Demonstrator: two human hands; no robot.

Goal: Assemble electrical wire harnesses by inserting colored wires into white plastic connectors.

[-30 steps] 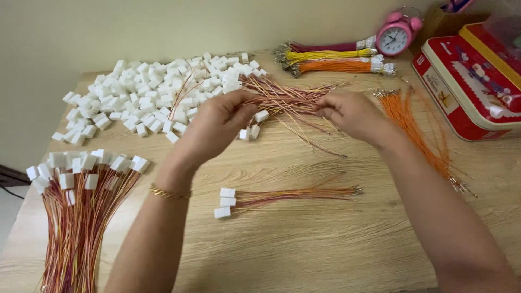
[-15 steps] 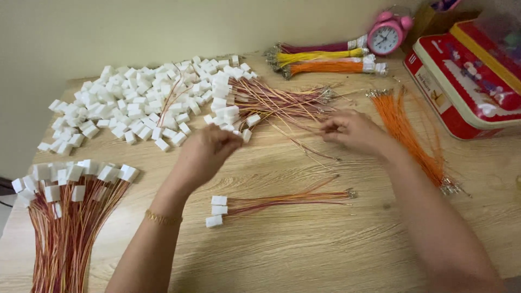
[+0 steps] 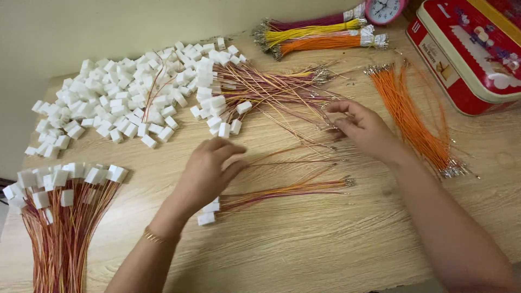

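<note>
My left hand [image 3: 209,171] lies palm down on the wooden table [image 3: 325,255], fingers curled over the connector end of a thin wire set [image 3: 293,161] that runs out to the right. Just below it lies a small bundle of red and orange wires with white connectors [image 3: 271,192]. My right hand [image 3: 361,127] is at the right edge of a loose heap of wired connectors [image 3: 255,92], its fingertips pinching thin wire ends. A gold bracelet [image 3: 154,237] is on my left wrist.
A big pile of loose white connectors [image 3: 114,106] covers the back left. A thick bundle of finished wires [image 3: 59,222] lies front left. Loose orange wires [image 3: 412,119] lie right, beside a red tin [image 3: 467,59]. Tied wire bundles [image 3: 315,35] and a pink clock [image 3: 385,8] stand behind.
My left hand has come down from the heap toward me, drawing a wire set to the small bundle. My right hand has stayed near the heap's wire ends.
</note>
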